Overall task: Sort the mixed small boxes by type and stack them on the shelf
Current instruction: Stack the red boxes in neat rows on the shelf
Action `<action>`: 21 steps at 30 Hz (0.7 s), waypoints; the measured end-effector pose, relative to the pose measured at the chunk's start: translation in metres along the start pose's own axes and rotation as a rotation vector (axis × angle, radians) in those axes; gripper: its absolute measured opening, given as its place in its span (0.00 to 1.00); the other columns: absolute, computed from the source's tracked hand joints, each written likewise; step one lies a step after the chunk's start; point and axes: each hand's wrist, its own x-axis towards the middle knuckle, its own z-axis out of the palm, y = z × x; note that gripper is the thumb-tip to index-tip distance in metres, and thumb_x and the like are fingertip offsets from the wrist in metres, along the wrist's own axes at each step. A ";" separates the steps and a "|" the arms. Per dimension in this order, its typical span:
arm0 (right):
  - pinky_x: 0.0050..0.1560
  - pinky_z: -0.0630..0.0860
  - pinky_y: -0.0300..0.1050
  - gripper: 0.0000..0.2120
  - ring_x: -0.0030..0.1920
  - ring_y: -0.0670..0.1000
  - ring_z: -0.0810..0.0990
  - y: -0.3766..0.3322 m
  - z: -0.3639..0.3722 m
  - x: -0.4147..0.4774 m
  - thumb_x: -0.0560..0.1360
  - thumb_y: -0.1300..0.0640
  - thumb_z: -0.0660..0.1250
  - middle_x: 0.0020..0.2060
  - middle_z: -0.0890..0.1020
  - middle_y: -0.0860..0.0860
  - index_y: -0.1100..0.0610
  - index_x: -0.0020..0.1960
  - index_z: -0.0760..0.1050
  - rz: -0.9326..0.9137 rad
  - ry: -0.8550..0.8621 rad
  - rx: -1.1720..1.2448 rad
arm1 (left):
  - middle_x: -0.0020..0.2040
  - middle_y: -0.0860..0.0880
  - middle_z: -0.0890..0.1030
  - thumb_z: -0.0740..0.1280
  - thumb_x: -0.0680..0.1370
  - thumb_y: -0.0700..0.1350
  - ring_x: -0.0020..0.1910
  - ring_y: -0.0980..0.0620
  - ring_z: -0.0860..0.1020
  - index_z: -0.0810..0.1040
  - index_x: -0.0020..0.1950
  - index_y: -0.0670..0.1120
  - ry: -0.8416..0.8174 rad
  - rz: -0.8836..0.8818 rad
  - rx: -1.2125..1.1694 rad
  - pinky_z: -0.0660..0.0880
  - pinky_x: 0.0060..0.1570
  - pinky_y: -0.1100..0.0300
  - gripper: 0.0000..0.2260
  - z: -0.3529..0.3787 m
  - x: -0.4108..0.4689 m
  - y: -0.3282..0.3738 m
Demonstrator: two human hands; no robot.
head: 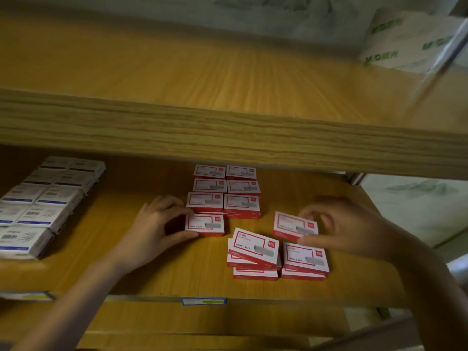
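On the wooden shelf (pixel 157 279), red-and-white small boxes stand in two neat rows (pixel 226 191) at the back. My left hand (pixel 154 224) grips a red-and-white box (pixel 204 225) at the front of the left row, thumb and fingers on its left end. My right hand (pixel 344 224) pinches another red-and-white box (pixel 293 228), held just above the shelf to the right of the rows. Two loose piles of the same boxes lie nearer the front, one skewed (pixel 253 252), one straighter (pixel 305 259). Blue-and-white boxes (pixel 43 201) are stacked at the left.
An upper shelf board (pixel 228 130) overhangs the rows and hides their back end. A white carton with green print (pixel 405 41) sits on that upper shelf at the right. A blue price label (pixel 203 301) is on the shelf's front edge.
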 end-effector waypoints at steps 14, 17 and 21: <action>0.37 0.61 0.25 0.21 0.48 0.37 0.68 -0.022 0.032 0.066 0.69 0.42 0.67 0.59 0.75 0.43 0.44 0.61 0.70 -0.020 -0.011 -0.052 | 0.52 0.58 0.75 0.51 0.61 0.77 0.53 0.56 0.70 0.74 0.56 0.51 0.087 -0.111 -0.107 0.66 0.53 0.59 0.39 0.007 -0.006 -0.001; 0.37 0.63 0.25 0.20 0.42 0.33 0.69 -0.024 0.033 0.064 0.69 0.43 0.68 0.57 0.76 0.42 0.44 0.59 0.70 -0.054 -0.007 -0.029 | 0.49 0.59 0.73 0.58 0.64 0.73 0.52 0.56 0.70 0.74 0.55 0.51 0.118 -0.116 -0.135 0.66 0.51 0.59 0.32 0.008 -0.007 0.001; 0.36 0.64 0.26 0.16 0.41 0.36 0.71 -0.028 0.038 0.067 0.70 0.47 0.69 0.54 0.77 0.44 0.47 0.56 0.73 -0.054 -0.029 -0.063 | 0.49 0.59 0.73 0.64 0.64 0.64 0.52 0.54 0.72 0.74 0.55 0.50 0.110 -0.125 -0.158 0.67 0.52 0.58 0.26 0.007 -0.007 0.003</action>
